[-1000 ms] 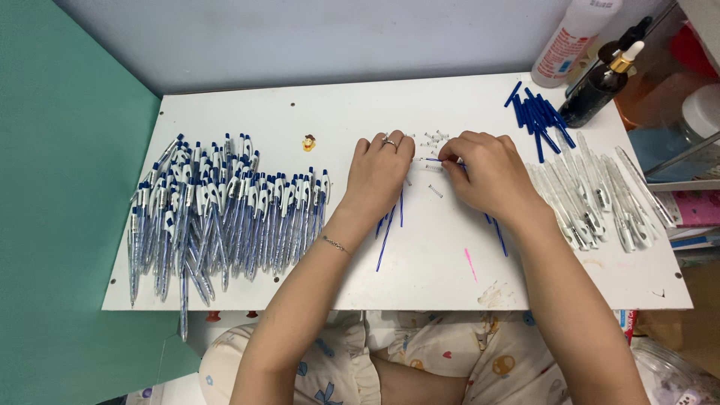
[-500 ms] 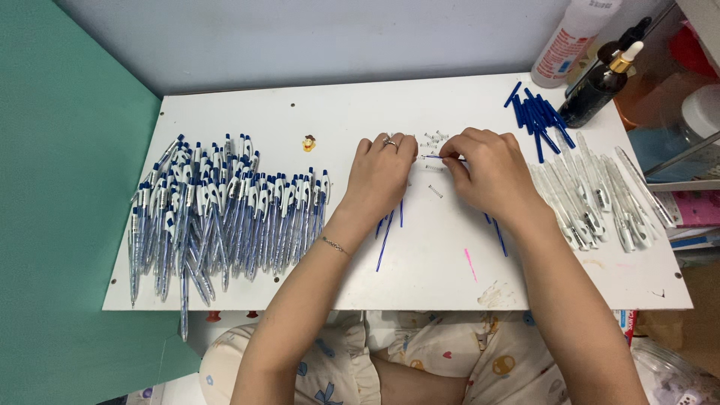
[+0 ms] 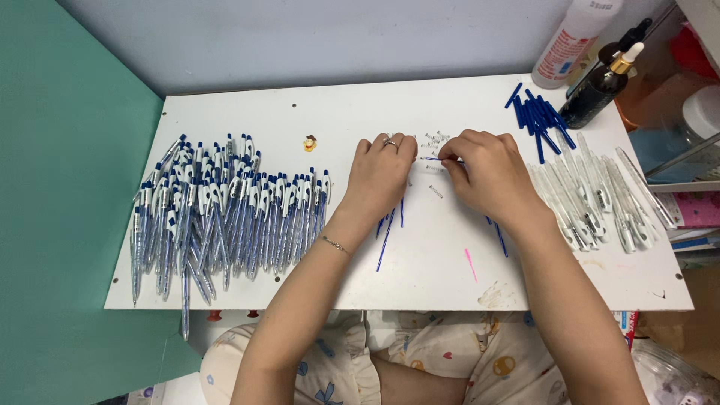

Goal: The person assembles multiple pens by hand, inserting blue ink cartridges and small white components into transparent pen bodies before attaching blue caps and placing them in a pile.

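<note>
A white surface (image 3: 450, 112) sits against a grey wall. The right hand (image 3: 487, 176) pinches a thin blue refill (image 3: 430, 159) at its tip; the left hand (image 3: 382, 176) rests curled, palm down, just beside it. Small springs (image 3: 435, 138) lie just beyond the fingertips. Keep the refill level and steady while threading a spring.

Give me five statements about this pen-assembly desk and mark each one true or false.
1. The big heap of finished pens lies left of the left hand. True.
2. The right hand pinches a thin blue refill. True.
3. The clear pen barrels lie at the left edge. False: they lie on the right.
4. The small springs sit by the fingertips. True.
5. The dropper bottle lies flat mid-table. False: it stands at the far right corner.
</note>
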